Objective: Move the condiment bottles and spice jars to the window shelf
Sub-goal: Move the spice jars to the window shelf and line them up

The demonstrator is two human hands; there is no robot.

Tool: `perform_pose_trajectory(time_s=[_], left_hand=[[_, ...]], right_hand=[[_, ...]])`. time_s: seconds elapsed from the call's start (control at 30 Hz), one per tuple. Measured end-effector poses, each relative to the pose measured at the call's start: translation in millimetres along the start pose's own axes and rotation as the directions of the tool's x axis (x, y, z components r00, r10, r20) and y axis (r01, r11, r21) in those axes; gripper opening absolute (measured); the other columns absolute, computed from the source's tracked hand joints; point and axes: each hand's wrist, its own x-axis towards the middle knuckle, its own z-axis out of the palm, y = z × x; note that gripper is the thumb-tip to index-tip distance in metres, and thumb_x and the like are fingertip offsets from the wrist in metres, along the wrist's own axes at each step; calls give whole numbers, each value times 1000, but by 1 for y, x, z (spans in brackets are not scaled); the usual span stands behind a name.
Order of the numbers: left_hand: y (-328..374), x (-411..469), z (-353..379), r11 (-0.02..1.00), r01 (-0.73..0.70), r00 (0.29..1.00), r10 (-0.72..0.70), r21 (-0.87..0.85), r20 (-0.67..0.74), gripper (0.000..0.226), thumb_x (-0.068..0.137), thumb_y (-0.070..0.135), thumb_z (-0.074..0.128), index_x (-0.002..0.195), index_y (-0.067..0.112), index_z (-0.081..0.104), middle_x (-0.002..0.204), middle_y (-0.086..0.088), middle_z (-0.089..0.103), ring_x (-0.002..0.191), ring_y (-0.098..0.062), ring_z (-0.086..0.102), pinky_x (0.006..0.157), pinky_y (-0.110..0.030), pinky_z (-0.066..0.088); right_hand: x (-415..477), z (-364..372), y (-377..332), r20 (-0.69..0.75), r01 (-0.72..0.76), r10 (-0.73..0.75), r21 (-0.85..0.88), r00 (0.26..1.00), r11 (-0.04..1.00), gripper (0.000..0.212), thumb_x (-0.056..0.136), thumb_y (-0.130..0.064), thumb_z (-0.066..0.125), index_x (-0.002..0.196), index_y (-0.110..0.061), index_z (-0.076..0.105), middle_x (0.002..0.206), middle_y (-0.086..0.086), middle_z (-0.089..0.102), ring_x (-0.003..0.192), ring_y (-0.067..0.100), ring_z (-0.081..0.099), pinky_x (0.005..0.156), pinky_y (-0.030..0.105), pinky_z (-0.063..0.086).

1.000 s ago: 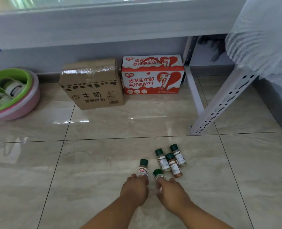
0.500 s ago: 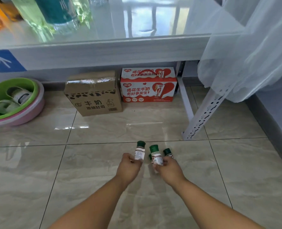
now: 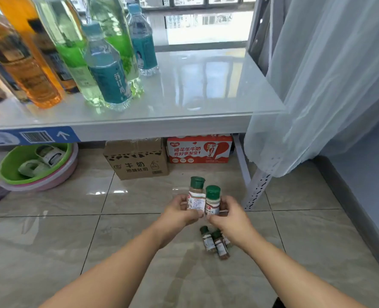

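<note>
Now each hand grips one green-capped jar upright, the left hand (image 3: 179,213) closed around its spice jar (image 3: 195,195), the right hand (image 3: 228,215) around another (image 3: 212,201), below the window shelf (image 3: 206,85), three jars (image 3: 216,242) remaining on the floor.

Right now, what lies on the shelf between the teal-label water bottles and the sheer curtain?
Nothing: in the head view the glass shelf top is bare from the teal-label water bottles to the sheer curtain.
</note>
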Motion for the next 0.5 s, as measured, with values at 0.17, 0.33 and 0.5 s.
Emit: perform_pose_trajectory(time_s=[0.17, 0.33, 0.5], left_hand=[[55, -27, -2, 986, -130, 989, 122, 103, 79, 52, 89, 8, 74, 132, 23, 50, 122, -6, 72, 112, -24, 71, 101, -42, 57], [113, -79, 8, 939, -263, 964, 246, 221, 103, 41, 87, 25, 64, 124, 39, 54, 109, 3, 74, 96, -14, 69, 95, -44, 57], [204, -149, 16, 932, -286, 956, 264, 220, 126, 43, 88, 23, 66, 126, 40, 57, 114, 5, 74, 111, -25, 68, 103, -48, 53]], right_hand=[[-20, -30, -50, 36, 90, -90, -12, 995, 996, 35, 78, -11, 80, 103, -27, 62, 97, -6, 75, 90, 7, 71, 81, 22, 56], [-55, -58, -119, 21, 182, -182, 28, 983, 983, 43, 64, -37, 80, 105, -29, 66, 97, -11, 77, 89, 3, 71, 81, 21, 57], [-102, -95, -209, 0, 217, -217, 23, 976, 976, 33, 78, -26, 78, 108, -35, 65, 99, -16, 75, 91, -2, 70, 82, 23, 55]])
